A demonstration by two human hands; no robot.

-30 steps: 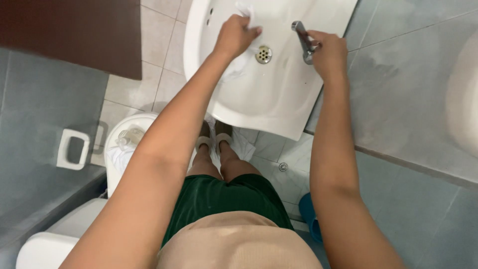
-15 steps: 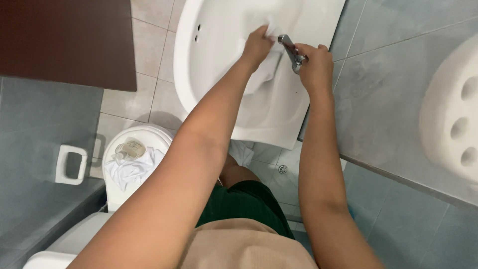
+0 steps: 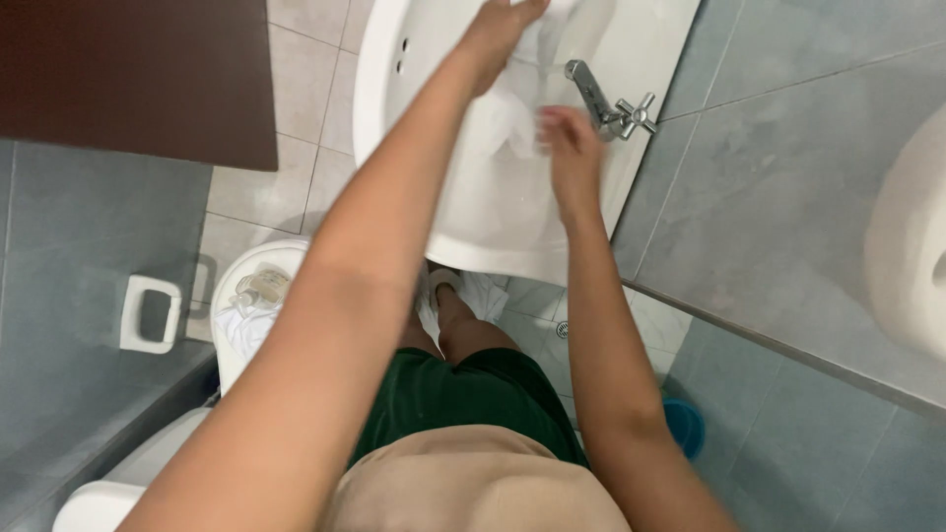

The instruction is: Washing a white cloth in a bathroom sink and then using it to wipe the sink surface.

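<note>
Green shorts [image 3: 463,394] and white shoes [image 3: 473,291] close below. White bin [image 3: 246,296] by left arm. Right hand [image 3: 570,158] blurry, over white sink [image 3: 493,212], near tap [image 3: 606,99]; grip unclear. Left hand [image 3: 498,30] pinches white cloth [image 3: 512,123] hanging in bowl.

From my feed, both forearms run bare from elbow to wrist, with no sleeves, watch or rings that I can make out. The left hand [image 3: 498,30] sits at about twelve o'clock, the right hand [image 3: 572,158] near one o'clock and blurred. Dark green shorts [image 3: 463,399] cover the thighs toward six o'clock, and white shoes [image 3: 478,291] show just above them at centre.
</note>
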